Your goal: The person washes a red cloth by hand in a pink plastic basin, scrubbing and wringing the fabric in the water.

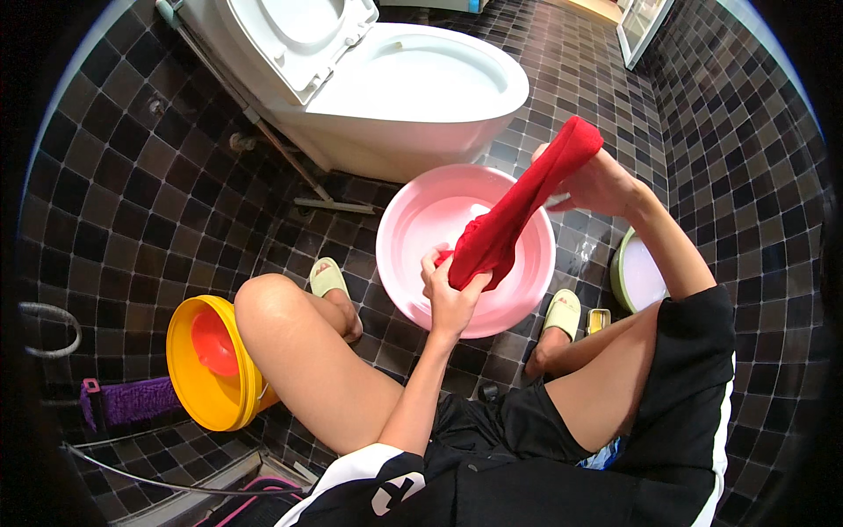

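A long red cloth (520,204), perhaps a sock, is stretched slantwise above a pink plastic basin (405,290) that stands on the tiled floor between my feet. My left hand (454,283) grips its lower, bunched end over the near part of the basin. At the upper right, my right hand (593,181) is at the raised end of the cloth, partly hidden behind it; its thumb and fingers are spread, and whether it grips the fabric is not clear. Pale liquid lies in the basin.
A white toilet (421,99) stands beyond the basin, beside a floor squeegee (334,205). At left are a yellow bucket (188,388) holding a red scoop (214,342) and a purple mop head (135,402). At right are a soap box (598,321) and a green basin (618,273) with liquid.
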`<state>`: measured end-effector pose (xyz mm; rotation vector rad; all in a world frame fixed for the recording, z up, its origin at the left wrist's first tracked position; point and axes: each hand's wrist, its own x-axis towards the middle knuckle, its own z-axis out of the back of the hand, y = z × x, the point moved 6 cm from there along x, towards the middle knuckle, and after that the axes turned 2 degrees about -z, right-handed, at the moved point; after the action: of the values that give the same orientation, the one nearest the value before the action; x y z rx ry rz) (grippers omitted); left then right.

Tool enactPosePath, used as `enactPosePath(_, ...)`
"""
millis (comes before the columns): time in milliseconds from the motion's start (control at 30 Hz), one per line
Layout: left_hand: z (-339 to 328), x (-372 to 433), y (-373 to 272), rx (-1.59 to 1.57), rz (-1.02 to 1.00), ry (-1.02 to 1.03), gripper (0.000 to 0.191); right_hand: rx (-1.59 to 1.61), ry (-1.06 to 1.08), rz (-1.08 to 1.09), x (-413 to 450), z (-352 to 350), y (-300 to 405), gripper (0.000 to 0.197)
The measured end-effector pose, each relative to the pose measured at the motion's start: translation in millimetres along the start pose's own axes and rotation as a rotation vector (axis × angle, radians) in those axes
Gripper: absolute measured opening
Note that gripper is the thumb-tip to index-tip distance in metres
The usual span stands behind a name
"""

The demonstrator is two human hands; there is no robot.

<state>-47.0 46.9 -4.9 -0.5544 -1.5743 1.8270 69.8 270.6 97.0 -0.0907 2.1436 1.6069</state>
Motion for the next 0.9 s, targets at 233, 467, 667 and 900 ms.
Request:
enactPosePath(233,13.1,1.8,-29.1,0.532,-0.138,-0.019,0.049,0.009,-0.036,0.133,-8.7,-4.3,10.4,0.057)
enactPosePath(467,14.8,0.5,-54.1,0.794,-0.298,-0.111,0.042,0.087,-0.058,0.273,-8.4,-7.4,29.4,0.027)
enactPosePath(667,-1.6,6.3,-4.5,-0.502,0.193,0.146,0.025,0.201,0.025,0.294,-6.2,-23.1,38.1,0.007)
enactPosePath(900,-0.2,8.4,13.9,-0.714,0.252,0.141,0.030,0.229,-0.169,0.094,2.4,-17.9,21.2,0.011)
